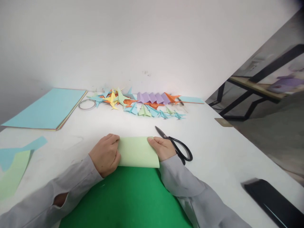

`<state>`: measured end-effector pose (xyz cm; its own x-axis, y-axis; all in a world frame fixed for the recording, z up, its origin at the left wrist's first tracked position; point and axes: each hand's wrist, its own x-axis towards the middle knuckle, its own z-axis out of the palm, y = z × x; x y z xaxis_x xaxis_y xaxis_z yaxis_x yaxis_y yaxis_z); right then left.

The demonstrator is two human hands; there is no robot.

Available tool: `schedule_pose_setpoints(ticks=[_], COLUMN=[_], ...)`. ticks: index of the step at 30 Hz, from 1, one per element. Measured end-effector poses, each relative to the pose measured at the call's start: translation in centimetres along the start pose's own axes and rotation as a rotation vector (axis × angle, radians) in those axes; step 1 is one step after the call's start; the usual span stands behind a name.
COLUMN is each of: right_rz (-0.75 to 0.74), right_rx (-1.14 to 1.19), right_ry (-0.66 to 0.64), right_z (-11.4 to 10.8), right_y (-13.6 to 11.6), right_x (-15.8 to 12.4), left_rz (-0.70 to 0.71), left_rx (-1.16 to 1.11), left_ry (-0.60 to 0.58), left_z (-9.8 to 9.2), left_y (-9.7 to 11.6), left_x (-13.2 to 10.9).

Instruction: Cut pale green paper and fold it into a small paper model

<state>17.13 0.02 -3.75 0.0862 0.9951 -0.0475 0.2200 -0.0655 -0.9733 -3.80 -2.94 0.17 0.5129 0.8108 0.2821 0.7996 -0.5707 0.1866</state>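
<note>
A folded light green paper (137,152) lies on the white table (213,148), at the far edge of a dark green sheet (125,196). My left hand (106,154) grips its left edge with curled fingers. My right hand (161,148) pinches its right edge, fingers pressed together on the top corner. Black scissors (177,145) lie just right of my right hand, blades pointing away to the left.
Several folded paper figures (133,103) and a purple pleated paper (153,97) lie in a row at the wall. A stack of coloured sheets (47,109), a tape ring (87,104), paper offcuts (14,161) at left, a black object (275,202) at right.
</note>
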Motion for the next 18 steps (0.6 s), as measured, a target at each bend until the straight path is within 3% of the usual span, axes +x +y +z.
schedule_pose_setpoints(ticks=[7,11,18], right_rz=[-0.003,-0.019,-0.14], right_rx=[-0.1,-0.129,-0.18], right_ry=[-0.021,-0.002,0.22], right_z=[-0.1,-0.2,-0.9], right_y=[-0.7,-1.1,-1.2], right_x=[-0.1,-0.1,-2.7], left_rz=[0.055,0.072,0.076], left_rx=[0.097,0.16,0.16], left_ry=[-0.059,-0.025,-0.003], left_z=[-0.3,0.2,0.6], left_y=[0.6,0.8,1.1], left_x=[-0.1,-0.4,-0.6])
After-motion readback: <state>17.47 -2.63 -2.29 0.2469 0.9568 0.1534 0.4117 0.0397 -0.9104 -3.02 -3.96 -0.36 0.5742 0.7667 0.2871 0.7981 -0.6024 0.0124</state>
